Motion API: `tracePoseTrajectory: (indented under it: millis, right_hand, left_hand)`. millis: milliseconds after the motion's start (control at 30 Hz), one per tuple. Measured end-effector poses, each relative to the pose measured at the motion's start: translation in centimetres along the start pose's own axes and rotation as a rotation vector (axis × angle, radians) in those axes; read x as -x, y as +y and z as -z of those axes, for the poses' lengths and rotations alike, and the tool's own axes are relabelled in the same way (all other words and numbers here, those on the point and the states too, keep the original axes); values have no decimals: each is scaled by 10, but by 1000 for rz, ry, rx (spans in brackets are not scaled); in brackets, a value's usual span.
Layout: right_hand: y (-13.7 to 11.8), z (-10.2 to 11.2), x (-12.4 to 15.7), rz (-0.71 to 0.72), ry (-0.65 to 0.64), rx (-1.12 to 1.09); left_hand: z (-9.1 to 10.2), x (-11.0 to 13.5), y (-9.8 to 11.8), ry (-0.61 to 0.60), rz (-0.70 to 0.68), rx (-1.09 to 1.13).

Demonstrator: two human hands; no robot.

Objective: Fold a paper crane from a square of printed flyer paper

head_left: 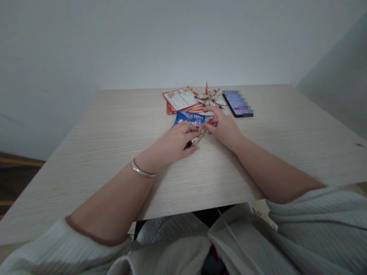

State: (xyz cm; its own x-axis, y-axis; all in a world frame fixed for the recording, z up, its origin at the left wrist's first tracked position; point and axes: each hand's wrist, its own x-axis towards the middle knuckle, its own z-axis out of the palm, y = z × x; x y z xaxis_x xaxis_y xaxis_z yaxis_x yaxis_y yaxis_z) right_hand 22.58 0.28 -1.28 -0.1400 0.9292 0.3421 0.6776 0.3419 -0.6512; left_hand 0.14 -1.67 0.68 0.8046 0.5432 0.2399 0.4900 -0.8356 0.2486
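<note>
A blue printed paper sheet [183, 117] with white lettering lies on the table, its right side folded over so that an orange and white patterned face shows. My left hand [177, 143] rests on the sheet's near side, fingers stretched out and pressing it down, and covers part of it. At the folded right edge, the thumb and fingers of my right hand [225, 128] close on the paper; the index finger reaches out over the top corner.
Behind the sheet lie several printed leaflets [180, 100] in red, orange and white. Beside them stands a folded paper flower [211, 95] with pointed petals. A phone [236, 104] with a lit, partly blurred screen is on the right. The pale wooden table [114, 126] meets a white wall.
</note>
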Motion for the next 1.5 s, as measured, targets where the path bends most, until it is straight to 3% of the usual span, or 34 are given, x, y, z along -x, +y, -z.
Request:
tracePoseTrajectory:
  millis: [233,500,767,933,1033,1200,1333,1500]
  right_hand:
    - [6,-1,-1,126,-14,75]
    - [1,2,1,179,-34,188]
    - [-1,1,1,185,-29,221]
    - [-7,4,3,224,-40,230]
    - [-10,4,5,258,-52,186]
    - [-10,-8,6,92,-35,-148]
    - [-1,-21,3,-65,-175,-477]
    - [7,-23,1,-135,-194,-449]
  left_hand:
    - [-3,-5,5,48,126,-19]
    - [-9,-2,6,31,122,-50]
    - [-5,-5,7,142,222,-114]
    - [-9,-4,-4,284,78,-72]
    - [-7,-5,-6,305,-3,-52]
    - [1,-6,-2,274,-10,-76]
    - [3,-6,-2,293,7,-119]
    - [3,-4,1,155,-19,-93]
